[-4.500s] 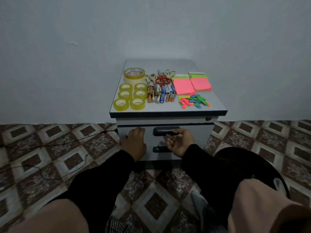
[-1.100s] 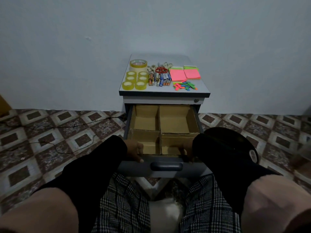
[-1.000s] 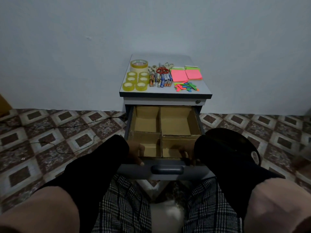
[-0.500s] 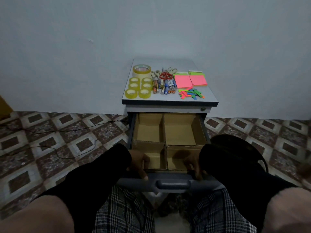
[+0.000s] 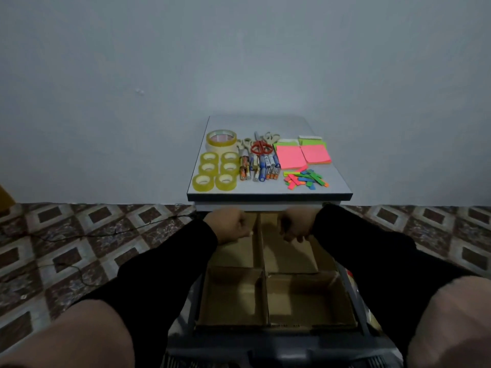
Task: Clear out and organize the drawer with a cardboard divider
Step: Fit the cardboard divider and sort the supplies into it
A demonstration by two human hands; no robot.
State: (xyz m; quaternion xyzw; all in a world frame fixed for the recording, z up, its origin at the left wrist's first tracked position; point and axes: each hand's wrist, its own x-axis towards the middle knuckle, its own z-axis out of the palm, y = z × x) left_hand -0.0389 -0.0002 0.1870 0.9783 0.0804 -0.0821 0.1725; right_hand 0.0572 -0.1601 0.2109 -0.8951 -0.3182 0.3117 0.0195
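Drawer: pulled out, cardboard divider inside.
Left hand: fingers curled, rear-left compartment; grip unclear.
Right hand: likewise, rear-right compartment.

text: none legible | labels on pens: too small

Head-worn view, forward and down
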